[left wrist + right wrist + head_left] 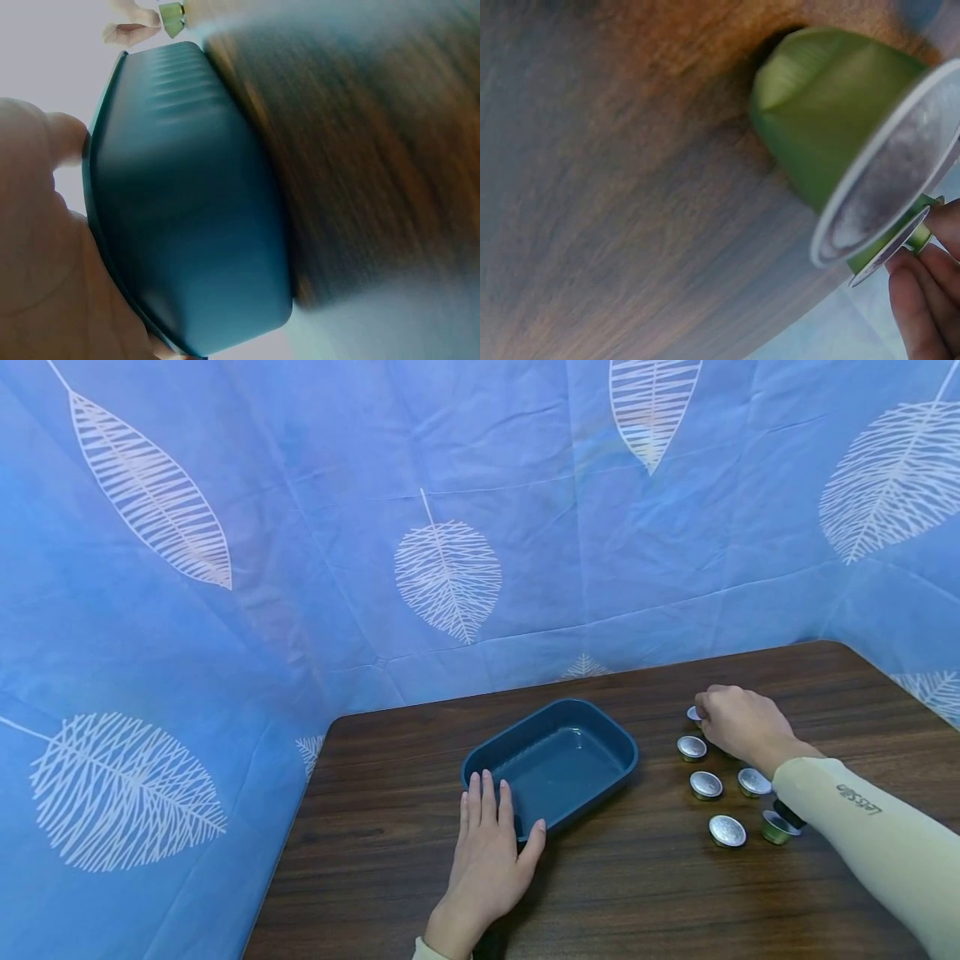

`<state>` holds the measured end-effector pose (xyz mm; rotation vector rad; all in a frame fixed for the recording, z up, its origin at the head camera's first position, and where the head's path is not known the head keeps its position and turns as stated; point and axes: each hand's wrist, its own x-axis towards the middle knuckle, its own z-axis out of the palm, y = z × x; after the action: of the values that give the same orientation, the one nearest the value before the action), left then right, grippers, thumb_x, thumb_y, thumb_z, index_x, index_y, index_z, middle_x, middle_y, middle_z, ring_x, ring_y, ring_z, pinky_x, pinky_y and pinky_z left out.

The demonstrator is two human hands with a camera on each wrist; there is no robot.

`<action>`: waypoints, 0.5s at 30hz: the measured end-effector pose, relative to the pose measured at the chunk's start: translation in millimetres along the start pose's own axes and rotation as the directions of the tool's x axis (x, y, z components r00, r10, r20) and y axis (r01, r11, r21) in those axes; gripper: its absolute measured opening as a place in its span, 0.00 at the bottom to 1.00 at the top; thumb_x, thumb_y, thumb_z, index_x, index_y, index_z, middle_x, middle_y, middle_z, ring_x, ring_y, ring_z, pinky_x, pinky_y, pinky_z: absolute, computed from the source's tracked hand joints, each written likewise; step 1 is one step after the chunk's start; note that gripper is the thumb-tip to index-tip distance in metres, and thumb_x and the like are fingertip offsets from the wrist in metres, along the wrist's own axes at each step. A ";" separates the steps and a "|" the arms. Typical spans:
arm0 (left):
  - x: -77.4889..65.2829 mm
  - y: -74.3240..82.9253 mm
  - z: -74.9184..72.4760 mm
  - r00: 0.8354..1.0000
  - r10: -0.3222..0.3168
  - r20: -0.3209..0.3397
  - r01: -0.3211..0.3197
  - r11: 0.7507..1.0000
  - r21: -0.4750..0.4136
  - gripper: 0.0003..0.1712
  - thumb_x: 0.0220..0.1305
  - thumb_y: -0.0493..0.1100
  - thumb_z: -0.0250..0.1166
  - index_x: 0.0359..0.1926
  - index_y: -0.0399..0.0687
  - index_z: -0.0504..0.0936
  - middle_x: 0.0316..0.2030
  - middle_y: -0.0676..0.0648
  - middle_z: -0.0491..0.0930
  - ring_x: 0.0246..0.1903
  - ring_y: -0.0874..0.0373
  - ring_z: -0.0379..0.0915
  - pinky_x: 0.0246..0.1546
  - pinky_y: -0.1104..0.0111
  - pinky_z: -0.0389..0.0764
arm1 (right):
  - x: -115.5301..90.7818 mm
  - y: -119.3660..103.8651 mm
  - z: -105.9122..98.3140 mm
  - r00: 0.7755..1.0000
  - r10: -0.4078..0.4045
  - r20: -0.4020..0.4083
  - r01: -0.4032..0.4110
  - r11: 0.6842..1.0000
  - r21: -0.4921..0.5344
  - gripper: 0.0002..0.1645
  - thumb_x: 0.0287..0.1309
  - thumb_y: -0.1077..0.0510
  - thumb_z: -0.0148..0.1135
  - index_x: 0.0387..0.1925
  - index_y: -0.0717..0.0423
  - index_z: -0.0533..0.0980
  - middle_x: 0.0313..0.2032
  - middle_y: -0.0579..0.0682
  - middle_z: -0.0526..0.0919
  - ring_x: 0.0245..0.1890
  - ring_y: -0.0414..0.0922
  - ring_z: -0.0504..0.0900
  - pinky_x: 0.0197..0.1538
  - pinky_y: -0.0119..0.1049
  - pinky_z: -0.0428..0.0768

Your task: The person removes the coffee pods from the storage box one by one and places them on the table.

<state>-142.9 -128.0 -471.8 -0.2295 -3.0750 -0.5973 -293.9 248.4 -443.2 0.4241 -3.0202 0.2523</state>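
Observation:
My left hand (491, 860) lies at the near left end of a dark teal plastic bin (555, 768), fingers straight over its rim and thumb spread along the side. The left wrist view shows the bin's outer wall (187, 202) beside the palm. My right hand (742, 722) is lowered at the far end of a group of coffee capsules. In the right wrist view its curled fingers (922, 300) and thumb pinch a small green capsule (921, 236), partly hidden. A silver-lidded capsule (693, 714) shows just left of that hand.
Several green capsules with silver foil lids stand on the dark wooden table (390, 793), including a near capsule (727, 832) and a capsule (780, 827) under the right forearm. A blue leaf-patterned cloth (337, 568) hangs behind the table.

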 end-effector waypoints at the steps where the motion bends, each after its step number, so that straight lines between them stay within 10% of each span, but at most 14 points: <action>1: 0.1 -0.1 0.3 1.000 0.000 -0.001 0.000 1.000 0.000 0.47 0.81 0.68 0.49 0.84 0.38 0.60 0.87 0.35 0.45 0.88 0.39 0.33 0.86 0.41 0.45 | 0.0 0.1 -0.1 1.000 0.002 0.001 -0.002 1.000 0.005 0.03 0.65 0.69 0.65 0.39 0.66 0.83 0.36 0.59 0.85 0.30 0.48 0.81 0.33 0.49 0.82; 8: 0.5 0.1 0.7 1.000 -0.005 0.005 0.005 1.000 -0.005 0.47 0.81 0.68 0.49 0.84 0.39 0.60 0.87 0.35 0.45 0.88 0.39 0.33 0.86 0.41 0.45 | -1.9 2.3 -1.1 1.000 0.006 0.016 -0.006 1.000 0.021 0.10 0.66 0.67 0.65 0.28 0.56 0.77 0.28 0.51 0.76 0.27 0.45 0.70 0.29 0.41 0.70; 15: -0.2 0.1 -0.1 1.000 -0.008 0.006 0.008 1.000 -0.008 0.47 0.81 0.67 0.50 0.83 0.39 0.60 0.87 0.35 0.45 0.88 0.39 0.34 0.86 0.41 0.46 | -2.9 2.5 -3.4 0.999 0.026 0.020 -0.026 1.000 0.005 0.03 0.65 0.63 0.70 0.37 0.59 0.82 0.32 0.51 0.82 0.27 0.44 0.75 0.28 0.41 0.75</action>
<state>-142.6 -128.0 -471.7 -0.2194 -3.0814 -0.6103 -291.6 252.1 -440.6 0.3909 -3.0473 0.2586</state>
